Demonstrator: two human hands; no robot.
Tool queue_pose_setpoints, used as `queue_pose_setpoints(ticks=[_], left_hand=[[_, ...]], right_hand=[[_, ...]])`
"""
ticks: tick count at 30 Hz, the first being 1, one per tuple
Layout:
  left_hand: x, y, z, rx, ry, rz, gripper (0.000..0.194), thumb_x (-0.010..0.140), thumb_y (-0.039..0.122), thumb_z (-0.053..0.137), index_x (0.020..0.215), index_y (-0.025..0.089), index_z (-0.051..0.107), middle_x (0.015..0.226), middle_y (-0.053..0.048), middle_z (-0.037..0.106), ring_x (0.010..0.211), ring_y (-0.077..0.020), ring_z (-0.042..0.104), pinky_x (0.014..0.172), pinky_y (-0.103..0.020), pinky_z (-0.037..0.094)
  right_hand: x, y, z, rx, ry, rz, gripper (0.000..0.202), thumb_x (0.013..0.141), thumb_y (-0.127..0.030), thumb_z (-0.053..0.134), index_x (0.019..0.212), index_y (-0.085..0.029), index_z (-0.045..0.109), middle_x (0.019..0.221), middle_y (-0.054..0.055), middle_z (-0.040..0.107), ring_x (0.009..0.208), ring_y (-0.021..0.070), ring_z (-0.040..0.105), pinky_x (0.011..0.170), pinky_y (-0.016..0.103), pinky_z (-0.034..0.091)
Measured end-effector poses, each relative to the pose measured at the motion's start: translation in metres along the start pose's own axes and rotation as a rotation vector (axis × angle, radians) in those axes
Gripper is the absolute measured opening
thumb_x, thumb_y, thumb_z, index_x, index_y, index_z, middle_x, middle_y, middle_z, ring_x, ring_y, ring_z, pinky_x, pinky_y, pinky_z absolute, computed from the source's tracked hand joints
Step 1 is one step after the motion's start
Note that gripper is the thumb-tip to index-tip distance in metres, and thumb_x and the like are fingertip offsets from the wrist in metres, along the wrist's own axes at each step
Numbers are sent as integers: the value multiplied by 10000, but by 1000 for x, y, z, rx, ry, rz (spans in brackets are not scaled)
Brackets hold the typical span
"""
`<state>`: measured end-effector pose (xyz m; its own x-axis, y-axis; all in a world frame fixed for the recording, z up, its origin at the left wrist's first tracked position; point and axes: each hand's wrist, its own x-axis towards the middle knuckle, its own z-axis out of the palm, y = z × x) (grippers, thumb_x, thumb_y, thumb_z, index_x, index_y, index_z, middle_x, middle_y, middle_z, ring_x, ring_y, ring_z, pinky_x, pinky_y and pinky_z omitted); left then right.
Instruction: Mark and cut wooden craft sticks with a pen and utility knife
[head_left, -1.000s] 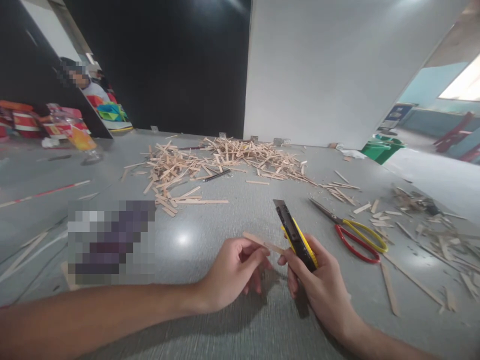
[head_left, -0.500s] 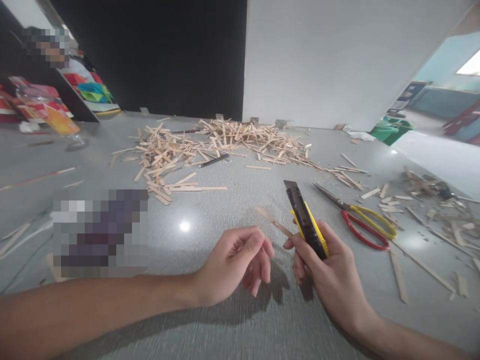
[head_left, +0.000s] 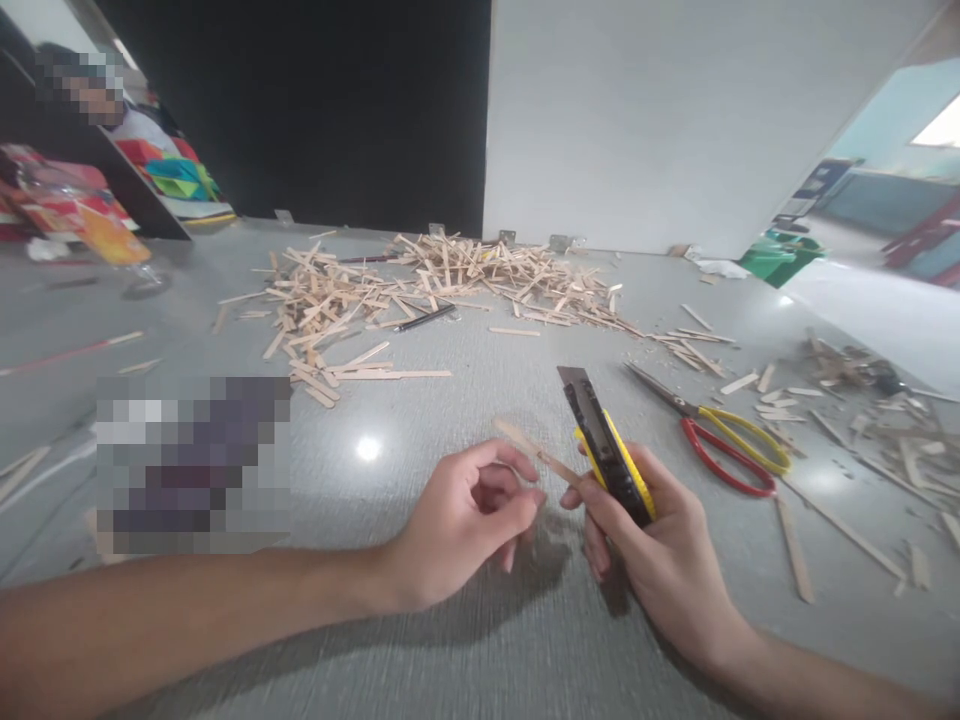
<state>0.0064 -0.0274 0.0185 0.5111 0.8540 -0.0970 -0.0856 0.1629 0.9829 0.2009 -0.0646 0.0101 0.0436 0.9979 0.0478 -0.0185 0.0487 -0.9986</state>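
My right hand [head_left: 656, 535] holds a yellow-and-black utility knife [head_left: 606, 440], its blade pointing up and away. Between that hand's thumb and fingers is also a thin wooden craft stick [head_left: 555, 465], slanting toward the upper left. My left hand [head_left: 476, 525] is beside the stick's left part, fingers loosely curved and thumb apart from the index finger. It holds nothing that I can see, and whether the index finger touches the stick is unclear. To the right of the knife lie scissors [head_left: 731, 440] with red and yellow handles.
A heap of craft sticks [head_left: 450, 275] lies along the back panel, with a black pen [head_left: 425, 318] in front. Wood scraps [head_left: 915, 460] are scattered at right. A plastic bottle [head_left: 105, 235] lies at left, near a blurred-out patch. Another person [head_left: 142, 128] is beyond the partition.
My left thumb has come away from the index finger, and the index finger has extended toward the stick. The right hand with knife and stick has shifted slightly left.
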Motion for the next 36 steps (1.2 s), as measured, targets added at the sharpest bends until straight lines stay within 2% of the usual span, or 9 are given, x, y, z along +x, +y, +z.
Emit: queue_pose_setpoints(ticks=[5,10,17,20,22,23,25,29,36], left_hand=[[0,-1,0,72,36,83,307,1012,455,657,1066,154,681,712,16,640,522,-67,588,439,-139,425],[1,-1,3,-18,47,90,296,1087,494,487,1044,202,509,919,-16,690,521,-85,652,412,-164,451],[1,-3,2,13,52,81,301,1062,436,575,1229,200,487,747,69,563,453,-29,459,409,-134,380],[1,-4,3,29,50,65,324,1070,448,549,1265,196,487,813,37,602,460,-36,480,404,-150,379],[0,-4,3,34,58,75,293,1098,453,470,1258,207,480,815,46,569,471,-40,472,410,-156,382],[-1,-4,3,28,65,75,264,1112,443,425,1230,213,481,783,63,529,473,-40,447,413,-152,373],[-3,-4,2,15,64,48,218,1127,411,378,1149,223,487,702,93,431,470,-42,363,413,-139,333],[-5,-6,-1,60,24,5,184,1106,437,464,1157,260,460,675,112,395,466,-42,294,418,-128,300],[-3,-5,0,-15,-9,24,289,1118,493,390,1316,285,420,622,117,375,464,-69,279,401,-144,269]], right_hand=[[0,-2,1,-60,-144,84,202,979,-399,702,995,-212,629,540,-69,605,370,77,507,367,169,451],[1,-5,0,-98,-119,100,273,991,-465,674,948,-200,627,451,-86,533,358,76,464,364,164,410],[1,5,-6,-75,-118,75,346,1047,-501,591,870,-205,619,434,-91,478,345,64,396,359,163,371],[1,9,-5,67,-108,-10,230,1076,-439,552,1214,-264,609,669,-40,665,427,105,558,380,196,480],[1,8,-4,154,-68,-79,389,1088,-384,531,1465,-389,434,1018,24,755,542,140,691,435,252,579],[1,7,-3,180,-55,-105,420,1095,-370,511,1493,-435,397,1180,51,740,606,155,737,471,278,616],[-1,4,-4,209,-74,-133,340,1106,-385,443,1438,-423,505,1354,89,689,761,203,795,572,330,670],[-6,-3,-8,225,-152,-182,424,1050,-331,474,1459,-364,582,1465,117,645,1029,296,779,752,411,684],[-12,-4,-11,141,-220,-239,545,1031,-336,488,1576,-341,490,1517,103,615,1116,304,731,883,445,639]])
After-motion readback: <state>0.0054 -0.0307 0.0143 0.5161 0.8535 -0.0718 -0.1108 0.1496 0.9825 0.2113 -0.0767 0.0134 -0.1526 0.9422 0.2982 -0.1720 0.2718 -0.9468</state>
